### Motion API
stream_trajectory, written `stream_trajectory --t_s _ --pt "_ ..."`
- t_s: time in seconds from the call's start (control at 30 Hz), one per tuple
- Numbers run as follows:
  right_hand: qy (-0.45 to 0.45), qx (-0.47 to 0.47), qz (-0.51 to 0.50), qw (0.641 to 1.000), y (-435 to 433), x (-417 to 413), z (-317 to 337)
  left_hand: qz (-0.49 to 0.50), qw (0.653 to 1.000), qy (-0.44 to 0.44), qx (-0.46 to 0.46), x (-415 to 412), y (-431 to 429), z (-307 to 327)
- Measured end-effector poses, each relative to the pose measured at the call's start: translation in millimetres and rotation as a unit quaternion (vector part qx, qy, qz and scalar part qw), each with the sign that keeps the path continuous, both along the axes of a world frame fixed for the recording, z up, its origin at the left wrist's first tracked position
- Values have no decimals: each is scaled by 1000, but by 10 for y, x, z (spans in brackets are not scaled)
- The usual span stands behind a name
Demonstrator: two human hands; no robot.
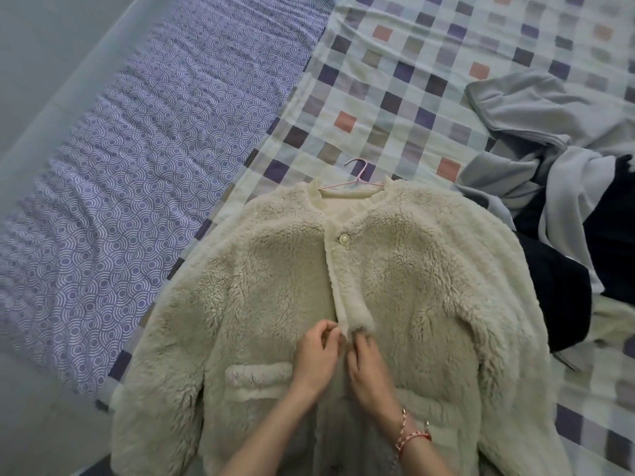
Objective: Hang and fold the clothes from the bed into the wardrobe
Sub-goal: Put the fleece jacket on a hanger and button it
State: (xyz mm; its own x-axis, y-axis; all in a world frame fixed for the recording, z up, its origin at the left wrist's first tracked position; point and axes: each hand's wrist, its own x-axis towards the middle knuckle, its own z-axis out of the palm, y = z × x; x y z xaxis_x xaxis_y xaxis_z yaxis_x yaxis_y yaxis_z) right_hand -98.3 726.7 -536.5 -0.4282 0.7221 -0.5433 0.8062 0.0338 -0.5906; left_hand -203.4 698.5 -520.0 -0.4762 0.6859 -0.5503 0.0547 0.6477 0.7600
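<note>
Item: cream fleece jacket, laid front up across the near edge of the bed, collar toward the far side, sleeves spread to either side. The top button is fastened; below it the front strip stands loose. One pocket flap shows on the left panel.

Item: pink hanger, its shoulders tucked inside the neck of the jacket and its hook lying flat on the checked cover just beyond the collar.

Item: left hand, at the middle of the jacket front, thumb and fingertips pinching the edge of the left panel.

Item: right hand, just beside the left and touching the same opening. Its fingers are curled onto the lower end of the loose front strip and grasp it. A red-and-white cord bracelet sits on the wrist.

Item: grey garment, crumpled at the right edge of the bed, near the jacket's shoulder.

Item: dark garment, heaped under and beside the grey one, touching the jacket's sleeve.

Item: purple sheet with a ring pattern, bare along the bed's left edge, the checked cover overlapping it.
</note>
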Motion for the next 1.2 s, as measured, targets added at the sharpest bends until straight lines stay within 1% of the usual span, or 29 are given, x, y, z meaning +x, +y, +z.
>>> stream_trajectory --t_s 0.07,0.1,0.17,0.23,0.27,0.33,0.37,0.4,0.47,0.53,0.6,0.63,0.67,0.7,0.73,0.77,0.8,0.87,0.9,0.93,1.0,1.03,1.13,1.2 --pt "44 20 -131 990 -58 26 39 31 998 55 -8 -34 -3 -57" --pt "52 25 -174 983 -71 35 59 45 996 80 -16 -70 2 -78" --pt "65 21 -208 976 -31 39 70 33 992 118 -35 -139 46 -129" --pt "76 12 -210 975 72 31 71 -24 989 138 -56 -142 100 -143" --pt "79 16 -192 978 122 18 83 -71 981 168 -66 -130 132 -138" --pt "74 33 -138 987 189 -2 102 -184 946 259 -70 -76 196 -116" --pt "72 38 -119 990 212 -10 100 -225 927 293 -65 -55 225 -102" --pt "69 38 -109 991 221 -7 93 -256 909 318 -86 -38 250 -111" --pt "62 41 -110 991 217 -16 88 -281 871 372 -159 -67 303 -102" --pt "57 46 -125 989 225 -23 86 -296 844 422 -151 -87 367 -106" --pt "58 51 -134 988 247 -41 85 -356 826 412 -145 -81 426 -125" --pt "58 49 -140 987 257 -57 84 -382 810 420 -144 -80 435 -148" --pt "58 45 -143 987 266 -71 81 -395 800 433 -130 -72 438 -163" --pt "58 38 -146 987 269 -87 73 -397 799 438 -110 -83 448 -157" --pt "61 33 -147 987 265 -89 63 -395 808 427 -91 -89 432 -170" --pt "69 28 -150 986 264 -91 63 -374 830 408 -70 -105 412 -166" --pt "78 24 -150 985 255 -90 60 -345 861 371 -52 -123 358 -151" --pt "88 10 -145 985 259 -77 40 -247 933 263 -5 -151 250 -158" --pt "94 3 -141 986 258 -75 32 -190 961 202 -8 -174 207 -167" --pt "99 -3 -135 986 250 -77 29 -140 980 138 -13 -198 174 -144" --pt "102 -18 -130 986 242 -97 17 -67 996 63 -14 -237 147 -143" --pt "100 -24 -131 986 229 -104 8 -49 998 34 -16 -238 149 -147" --pt "97 -24 -152 983 216 -125 30 -35 998 -41 -18 -237 189 -171" --pt "109 -72 -210 969 252 -131 81 -38 996 -81 -7 -260 191 -193"
